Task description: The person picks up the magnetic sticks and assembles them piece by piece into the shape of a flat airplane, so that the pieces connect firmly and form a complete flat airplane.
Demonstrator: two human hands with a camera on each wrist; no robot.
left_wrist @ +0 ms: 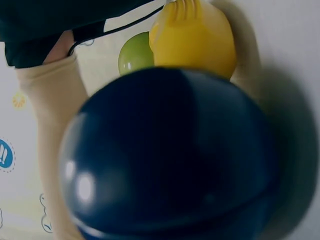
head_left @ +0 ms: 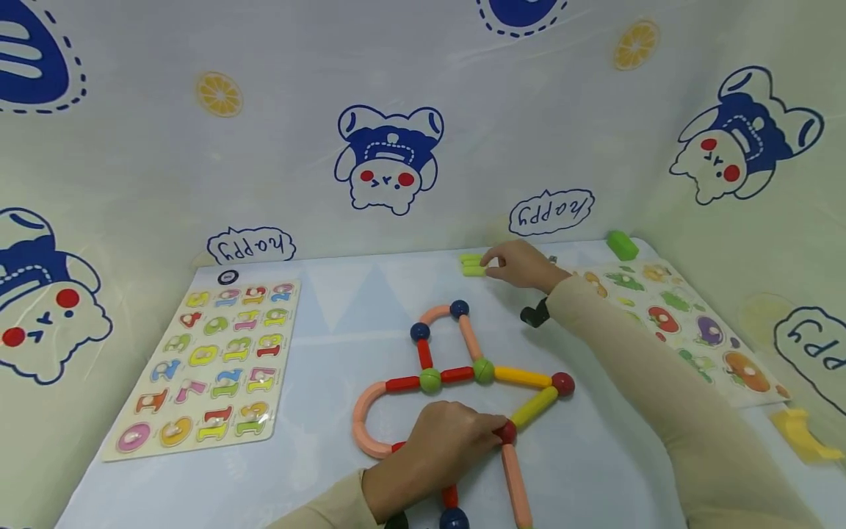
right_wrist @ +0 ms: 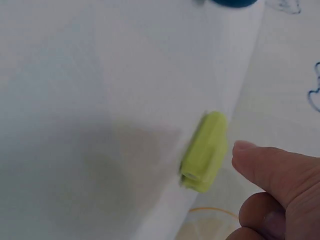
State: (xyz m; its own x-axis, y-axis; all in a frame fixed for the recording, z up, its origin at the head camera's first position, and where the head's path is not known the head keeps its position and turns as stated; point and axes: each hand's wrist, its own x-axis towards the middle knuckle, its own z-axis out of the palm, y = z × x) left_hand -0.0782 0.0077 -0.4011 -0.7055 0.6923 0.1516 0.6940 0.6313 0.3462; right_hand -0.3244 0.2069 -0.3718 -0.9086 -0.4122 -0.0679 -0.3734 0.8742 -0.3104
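In the head view my left hand [head_left: 439, 452] pinches a red ball [head_left: 507, 431] in a figure of magnetic sticks and balls. A yellow-green stick [head_left: 534, 408] and a pink stick [head_left: 517, 485] meet at that ball. My right hand [head_left: 525, 266] reaches to the table's back edge, beside several short lime-green sticks [head_left: 472, 265]. In the right wrist view, the thumb [right_wrist: 272, 170] is apart from the lime-green sticks [right_wrist: 204, 152]. A blue ball [left_wrist: 170, 155] fills much of the left wrist view, hiding my left fingers; a yellow piece [left_wrist: 195, 40] lies behind it.
A number puzzle board [head_left: 211, 367] lies at the left and a fruit-and-vegetable board [head_left: 687, 323] at the right. A green block [head_left: 622, 245] sits at the back right corner, a yellow arch [head_left: 803, 435] at the right edge. A black object [head_left: 535, 314] lies under the right forearm.
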